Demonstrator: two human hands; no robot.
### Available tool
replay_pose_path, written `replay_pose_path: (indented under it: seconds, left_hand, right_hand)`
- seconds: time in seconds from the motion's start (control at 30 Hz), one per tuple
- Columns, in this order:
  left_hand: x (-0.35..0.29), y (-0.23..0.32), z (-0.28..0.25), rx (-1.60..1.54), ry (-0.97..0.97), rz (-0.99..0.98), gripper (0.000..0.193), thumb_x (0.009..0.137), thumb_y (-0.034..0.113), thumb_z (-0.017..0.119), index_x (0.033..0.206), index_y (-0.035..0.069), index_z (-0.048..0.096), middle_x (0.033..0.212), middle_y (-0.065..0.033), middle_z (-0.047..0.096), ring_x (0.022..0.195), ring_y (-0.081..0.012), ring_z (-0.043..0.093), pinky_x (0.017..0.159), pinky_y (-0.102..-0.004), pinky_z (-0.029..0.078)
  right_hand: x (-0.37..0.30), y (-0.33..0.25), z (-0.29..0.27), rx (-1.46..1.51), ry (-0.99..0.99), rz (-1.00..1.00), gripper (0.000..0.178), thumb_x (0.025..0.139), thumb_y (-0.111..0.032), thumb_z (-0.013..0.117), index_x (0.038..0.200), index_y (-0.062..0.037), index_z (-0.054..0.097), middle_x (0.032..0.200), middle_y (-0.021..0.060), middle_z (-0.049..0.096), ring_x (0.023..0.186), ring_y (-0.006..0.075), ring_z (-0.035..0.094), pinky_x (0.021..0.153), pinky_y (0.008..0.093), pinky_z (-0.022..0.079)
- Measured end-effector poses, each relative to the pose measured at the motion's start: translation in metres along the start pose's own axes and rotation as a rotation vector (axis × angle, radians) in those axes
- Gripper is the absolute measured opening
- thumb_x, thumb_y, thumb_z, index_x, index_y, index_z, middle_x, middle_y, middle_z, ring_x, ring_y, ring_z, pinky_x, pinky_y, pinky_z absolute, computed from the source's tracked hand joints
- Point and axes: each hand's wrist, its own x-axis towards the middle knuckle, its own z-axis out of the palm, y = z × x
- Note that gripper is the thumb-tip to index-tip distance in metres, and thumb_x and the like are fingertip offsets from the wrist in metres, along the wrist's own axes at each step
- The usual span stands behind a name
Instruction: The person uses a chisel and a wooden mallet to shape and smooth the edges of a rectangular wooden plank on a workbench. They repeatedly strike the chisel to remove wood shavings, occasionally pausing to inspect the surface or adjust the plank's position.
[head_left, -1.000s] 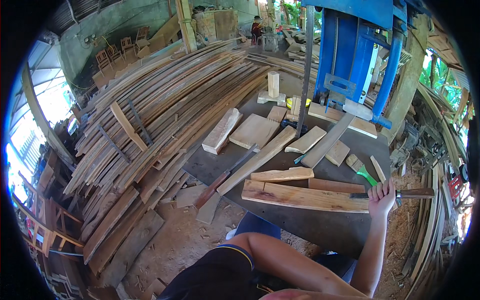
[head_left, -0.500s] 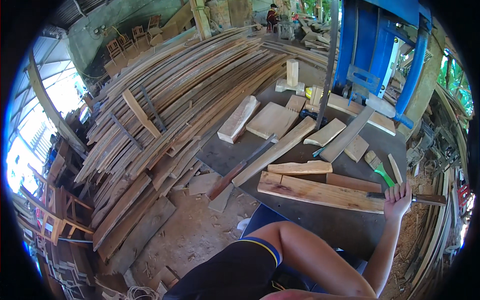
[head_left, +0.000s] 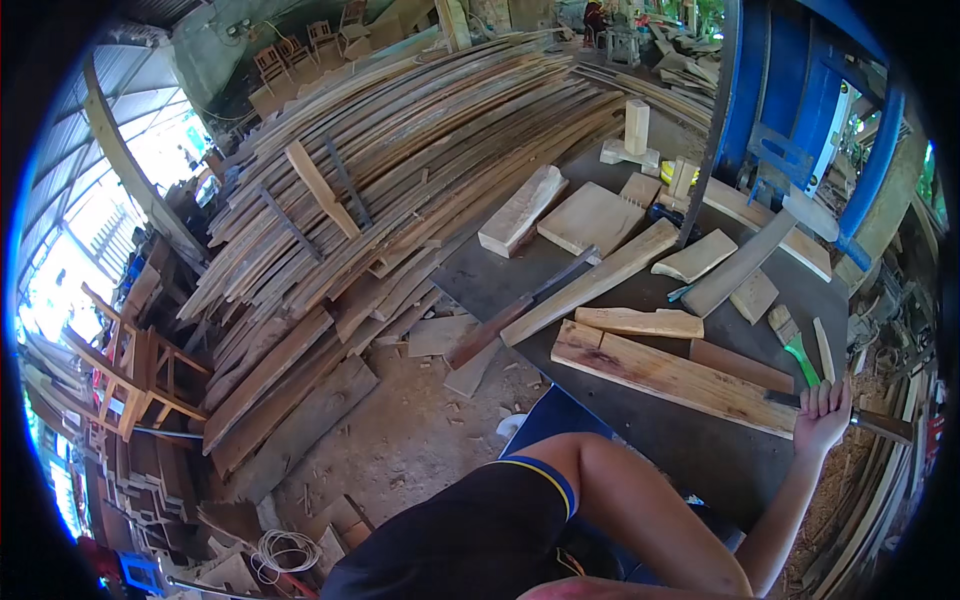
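Note:
My right hand (head_left: 823, 415) is closed around a wooden-handled tool with a flat dark blade (head_left: 782, 397), at the right end of a long pale plank (head_left: 680, 378). Its brown handle sticks out to the right of my fingers, and the blade's tip lies over the plank. Just beyond the hand are a brush with a green handle (head_left: 801, 358) and a thin wood strip (head_left: 823, 350). A reddish-brown board (head_left: 741, 365) and a rough-edged wood piece (head_left: 640, 321) lie behind the plank. My left hand is out of view.
The dark worktable (head_left: 480, 280) carries several wood blocks and a long dark-bladed tool with a brown handle (head_left: 490, 334). A blue machine (head_left: 795, 100) stands at its far right. Stacked boards (head_left: 400, 150) fill the left, with a wooden chair frame (head_left: 140, 375) nearby.
The view has swung, so the table and stacked boards appear farther right. My right hand keeps hold of the tool at the plank's end.

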Motion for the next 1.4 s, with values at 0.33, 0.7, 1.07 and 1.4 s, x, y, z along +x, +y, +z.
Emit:
replay_pose_path:
  seconds: [0.33,0.7,1.07,1.4]
  left_hand:
    - [-0.037,0.062,-0.063,0.375,0.318,-0.22,0.028,0.107,0.019,0.044,0.117,0.0,0.062,0.1,-0.012,0.067,0.091,-0.0234,0.064,0.081,-0.0358,0.05]
    - [-0.066,0.105,-0.133,-0.04,0.987,-0.506,0.042,0.102,0.009,0.058,0.143,-0.001,0.052,0.11,0.0003,0.059,0.097,-0.0079,0.055,0.076,-0.0245,0.048]
    - [-0.064,0.104,-0.129,0.073,1.055,-0.539,0.053,0.1,0.009,0.06,0.149,-0.002,0.042,0.109,-0.001,0.061,0.096,-0.008,0.055,0.079,-0.0254,0.046]
    - [-0.08,0.093,-0.144,0.985,0.954,-0.525,0.028,0.097,0.006,0.067,0.124,0.001,0.064,0.09,-0.0021,0.07,0.083,-0.0086,0.062,0.077,-0.0248,0.047]
  right_hand:
    - [-0.005,0.003,0.014,0.012,0.364,0.02,0.04,0.098,-0.028,0.06,0.066,-0.0207,0.036,0.058,-0.0054,0.026,0.049,0.0119,0.026,0.048,0.0305,0.024]
    - [0.001,-0.003,0.0,0.016,-0.021,0.058,0.048,0.103,-0.034,0.045,0.061,-0.0167,0.029,0.052,-0.002,0.023,0.046,0.0133,0.021,0.049,0.0324,0.023]
    - [0.0,0.001,0.003,0.004,-0.028,0.059,0.047,0.104,-0.033,0.042,0.062,-0.0161,0.029,0.053,-0.0024,0.022,0.047,0.0129,0.02,0.05,0.032,0.024]
    - [-0.001,0.0,0.005,0.025,0.016,0.088,0.047,0.104,-0.033,0.043,0.062,-0.0164,0.028,0.053,-0.002,0.022,0.046,0.0135,0.022,0.05,0.032,0.024]
